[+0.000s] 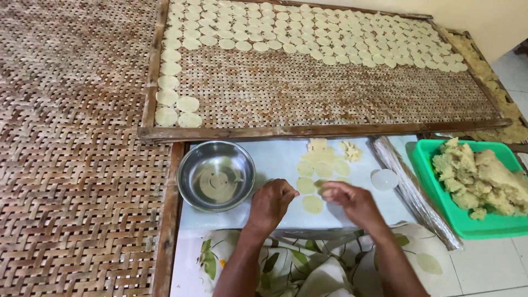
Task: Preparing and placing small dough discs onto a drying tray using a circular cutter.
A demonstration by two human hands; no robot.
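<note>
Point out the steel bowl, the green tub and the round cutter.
Steel bowl (193, 165): head view, left inner wall.
Green tub (426, 165): head view, left rim.
Round cutter (384, 179): head view, its top face.

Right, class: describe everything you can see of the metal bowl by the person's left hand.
The metal bowl is round, shiny and steel-looking, with a rolled rim. It stands upright on the white work sheet, just below the woven tray's wooden frame. A shallow pool of cloudy liquid lies in its bottom. The left hand is beside it, not touching.
</note>
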